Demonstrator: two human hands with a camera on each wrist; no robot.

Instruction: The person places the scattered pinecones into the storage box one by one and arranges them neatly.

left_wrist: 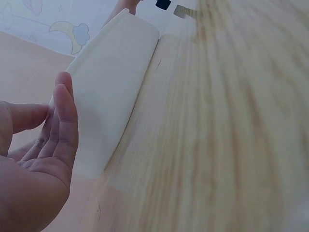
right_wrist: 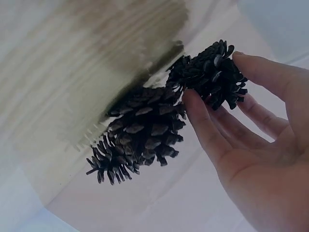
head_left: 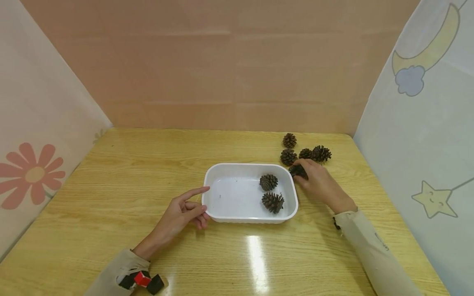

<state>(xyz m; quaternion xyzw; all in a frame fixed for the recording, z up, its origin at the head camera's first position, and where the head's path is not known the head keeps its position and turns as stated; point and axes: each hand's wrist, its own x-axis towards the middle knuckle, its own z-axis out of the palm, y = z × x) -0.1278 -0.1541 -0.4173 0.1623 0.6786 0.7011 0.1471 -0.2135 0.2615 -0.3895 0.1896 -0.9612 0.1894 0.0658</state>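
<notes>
A white plastic tray [head_left: 237, 220] sits on the wooden table, two brown pine cones [head_left: 273, 202] inside its right half. At its left end my left hand [head_left: 185, 209] holds the rim, index finger and thumb at the edge and the other fingers against the outer wall; the left wrist view shows that wall [left_wrist: 111, 72] close up. Just outside the tray's right end, my right hand [head_left: 320, 181] pinches a dark pine cone [right_wrist: 215, 75] between thumb and fingers. Beyond the held cone, two more cones [right_wrist: 147, 125] show in the right wrist view.
Several loose pine cones [head_left: 288, 157] lie behind the tray's back right corner, close to the right hand. Brown paper [head_left: 233, 74] stands along the table's far edge. Printed white sheets [head_left: 426, 144] flank both sides.
</notes>
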